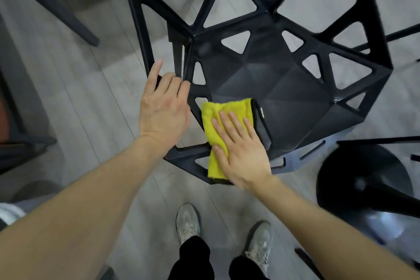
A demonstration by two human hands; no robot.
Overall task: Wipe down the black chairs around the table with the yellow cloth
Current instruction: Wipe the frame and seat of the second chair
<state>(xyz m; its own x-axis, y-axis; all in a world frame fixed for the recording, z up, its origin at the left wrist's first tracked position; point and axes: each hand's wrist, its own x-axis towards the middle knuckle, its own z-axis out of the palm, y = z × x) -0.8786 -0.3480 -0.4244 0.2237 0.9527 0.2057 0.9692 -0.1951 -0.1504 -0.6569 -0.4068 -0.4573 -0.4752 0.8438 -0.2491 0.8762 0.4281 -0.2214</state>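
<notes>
Head view, right hand (241, 150) flat on yellow cloth (218, 129), black chair (284, 88) seemingly tipped

We've one head view, looking steeply down from standing height, close over the black chair (284, 88), own shoes (188, 223) at bottom edge.

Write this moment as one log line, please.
right hand flat on cloth | cloth on chair seat | left hand holds chair edge
</notes>
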